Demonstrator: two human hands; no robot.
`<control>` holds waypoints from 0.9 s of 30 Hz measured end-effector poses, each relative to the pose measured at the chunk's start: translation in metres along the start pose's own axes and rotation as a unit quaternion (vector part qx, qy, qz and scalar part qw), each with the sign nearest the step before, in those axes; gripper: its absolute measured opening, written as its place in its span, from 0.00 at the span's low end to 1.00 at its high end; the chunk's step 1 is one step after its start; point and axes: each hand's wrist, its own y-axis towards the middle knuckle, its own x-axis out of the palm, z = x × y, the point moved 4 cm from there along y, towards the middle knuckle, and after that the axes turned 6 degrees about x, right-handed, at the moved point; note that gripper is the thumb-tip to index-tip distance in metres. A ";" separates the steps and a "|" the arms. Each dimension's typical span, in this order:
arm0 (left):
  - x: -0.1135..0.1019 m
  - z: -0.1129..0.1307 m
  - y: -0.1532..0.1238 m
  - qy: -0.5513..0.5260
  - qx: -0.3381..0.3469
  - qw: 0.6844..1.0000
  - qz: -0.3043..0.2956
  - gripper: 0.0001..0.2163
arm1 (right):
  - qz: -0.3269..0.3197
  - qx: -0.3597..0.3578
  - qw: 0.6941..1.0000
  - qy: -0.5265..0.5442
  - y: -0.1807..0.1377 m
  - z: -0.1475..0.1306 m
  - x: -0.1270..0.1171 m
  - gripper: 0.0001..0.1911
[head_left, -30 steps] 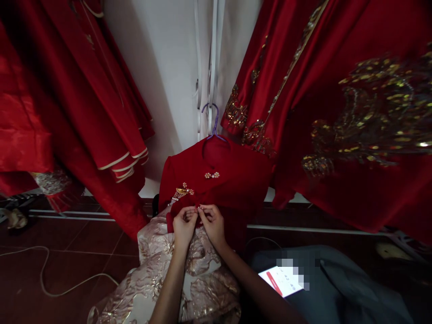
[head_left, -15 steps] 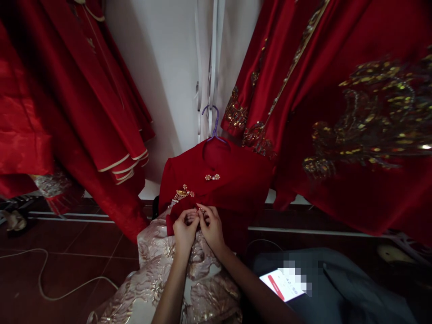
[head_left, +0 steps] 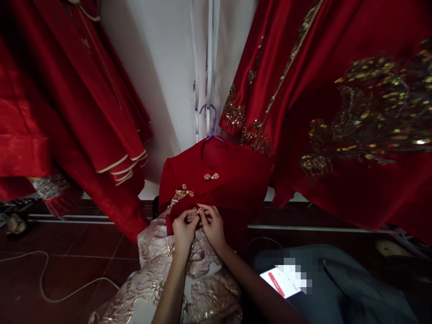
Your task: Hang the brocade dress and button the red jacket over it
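A red jacket [head_left: 232, 175] with jewelled clasps hangs on a purple hanger [head_left: 213, 121] in front of me. My left hand [head_left: 185, 227] and my right hand [head_left: 212, 225] meet at its lower front, fingertips pinched together around a small beaded clasp [head_left: 199, 210]. The fingers partly hide this clasp, and I cannot tell if it is fastened. Higher up, a pearl clasp [head_left: 211, 177] lies across the front. To the left sits another clasp with a gold piece and hanging pearls [head_left: 182, 192].
Gold-and-cream brocade fabric [head_left: 155, 270] spreads beneath my forearms. Red garments [head_left: 111, 135] hang at left, and gold-sequined red ones [head_left: 337, 189] at right. A lit phone [head_left: 281, 283] rests on grey-blue fabric at lower right. A pale cable [head_left: 67, 294] curves over the tiled floor.
The view has shifted slightly. Both hands stay at the same clasp, with only a small change in the fingers.
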 end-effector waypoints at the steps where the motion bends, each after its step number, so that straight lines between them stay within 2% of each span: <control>1: 0.000 0.000 0.000 0.000 -0.005 1.000 0.000 0.08 | 0.000 0.003 1.000 0.002 0.000 0.001 0.000 0.14; 5: -0.001 -0.003 0.001 -0.002 -0.016 1.000 0.003 0.08 | -0.002 0.015 1.000 0.010 0.000 0.005 0.000 0.12; 11: 0.003 -0.008 0.001 -0.002 0.015 1.000 -0.015 0.11 | 0.004 0.010 1.000 0.004 0.000 0.003 0.001 0.12; 13: 0.000 -0.005 0.000 0.022 0.046 0.998 0.026 0.12 | 0.026 0.007 1.000 0.005 -0.002 0.001 -0.002 0.11; 15: -0.004 0.003 -0.003 0.064 0.092 0.990 0.081 0.12 | 0.074 -0.005 0.997 0.004 -0.006 -0.002 -0.008 0.11; 18: -0.009 0.018 -0.009 0.133 0.150 0.971 0.126 0.08 | 0.134 -0.060 0.989 -0.019 -0.015 -0.009 -0.015 0.09; 21: -0.011 0.028 -0.012 0.178 0.172 0.961 0.123 0.06 | 0.105 -0.093 0.989 -0.041 -0.018 -0.012 -0.013 0.08; 24: -0.008 0.028 -0.011 0.194 0.168 0.962 0.097 0.07 | 0.063 -0.059 0.995 -0.048 -0.013 -0.009 -0.007 0.07; 27: -0.005 0.025 -0.009 0.216 0.161 0.960 0.069 0.09 | 0.065 -0.015 0.997 -0.046 -0.006 -0.003 -0.006 0.07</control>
